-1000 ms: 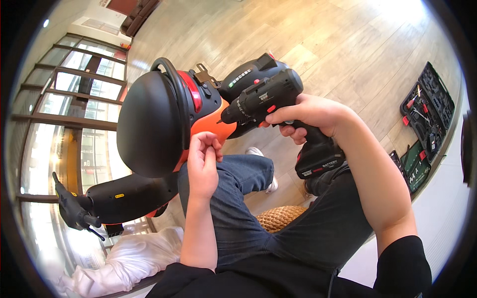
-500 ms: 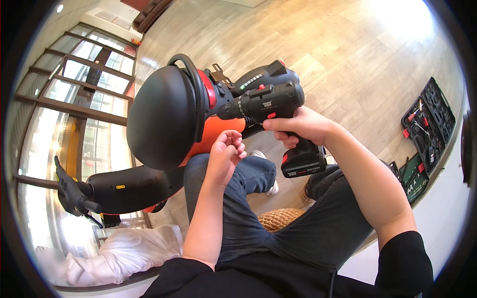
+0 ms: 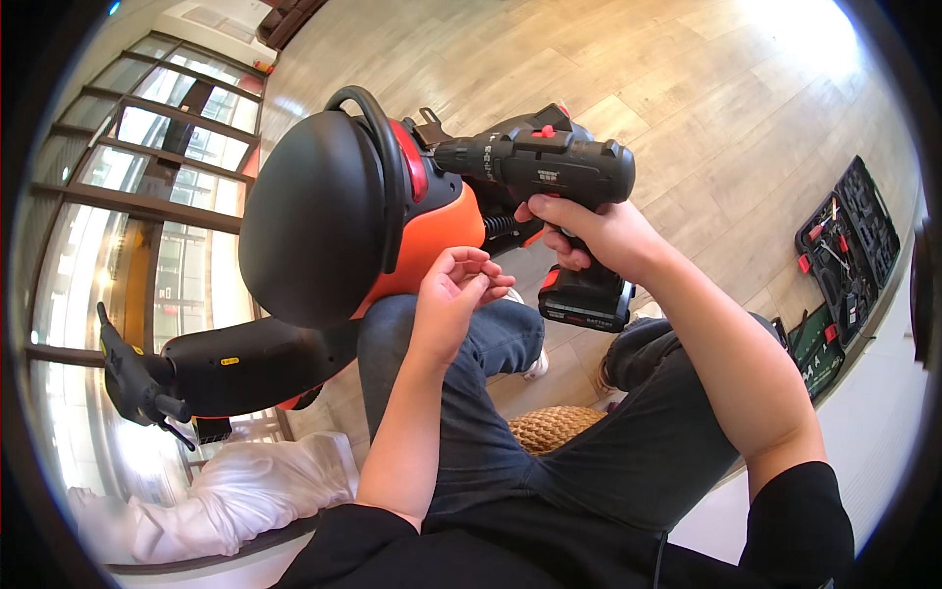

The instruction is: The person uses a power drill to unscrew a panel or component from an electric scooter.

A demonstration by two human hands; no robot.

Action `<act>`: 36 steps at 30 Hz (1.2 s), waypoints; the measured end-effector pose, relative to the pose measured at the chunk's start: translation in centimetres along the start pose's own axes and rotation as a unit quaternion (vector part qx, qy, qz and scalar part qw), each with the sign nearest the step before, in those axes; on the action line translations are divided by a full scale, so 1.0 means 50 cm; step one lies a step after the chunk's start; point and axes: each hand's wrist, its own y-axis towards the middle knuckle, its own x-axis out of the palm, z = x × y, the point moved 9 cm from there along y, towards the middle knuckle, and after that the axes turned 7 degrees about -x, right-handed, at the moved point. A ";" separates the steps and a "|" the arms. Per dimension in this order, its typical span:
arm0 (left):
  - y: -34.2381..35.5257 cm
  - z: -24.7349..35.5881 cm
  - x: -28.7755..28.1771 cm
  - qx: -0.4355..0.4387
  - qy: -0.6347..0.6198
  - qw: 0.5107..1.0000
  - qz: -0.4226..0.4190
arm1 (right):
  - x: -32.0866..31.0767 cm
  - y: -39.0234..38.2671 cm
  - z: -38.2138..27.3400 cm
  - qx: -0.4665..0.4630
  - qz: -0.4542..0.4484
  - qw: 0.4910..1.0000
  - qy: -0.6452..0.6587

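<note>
Since the frame half a second back, our right hand (image 3: 589, 236) has carried the cordless drill (image 3: 549, 172) higher and further right, and our left hand (image 3: 456, 294) has dropped slightly away from the orange shell.

Item 1: our lap, in dark jeans (image 3: 471, 393), with both forearms rising from the lower edge.
Item 2: left hand, fingers curled inward with thumb and fingertips nearly pinched together; we cannot tell whether anything small sits between them. It hovers just beside the orange panel.
Item 3: right hand, wrapped tight round the drill's grip, battery pack (image 3: 584, 299) hanging below it.
Item 4: cordless drill, black with red accents, nose pointing left and touching or nearly touching the machine's bracket.
Item 5: black-and-orange domed machine (image 3: 334, 216), resting over our left knee, with a black looped handle on top.
Item 6: woven basket (image 3: 554, 427) between our legs.
Item 7: white cloth (image 3: 235, 491), lower left.
Item 8: open tool case (image 3: 844, 255) on the wooden floor (image 3: 687, 88), well apart at right.
</note>
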 end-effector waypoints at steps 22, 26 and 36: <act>-0.041 0.321 0.099 0.416 0.739 0.523 0.085 | -0.040 0.005 -0.029 -0.028 -0.030 0.997 -0.062; -0.041 0.327 0.085 0.429 0.730 0.508 0.160 | -0.031 0.011 -0.022 -0.031 -0.027 0.995 -0.093; -0.045 0.289 0.055 0.443 0.710 0.504 0.215 | -0.012 0.012 0.013 -0.012 -0.065 0.995 -0.079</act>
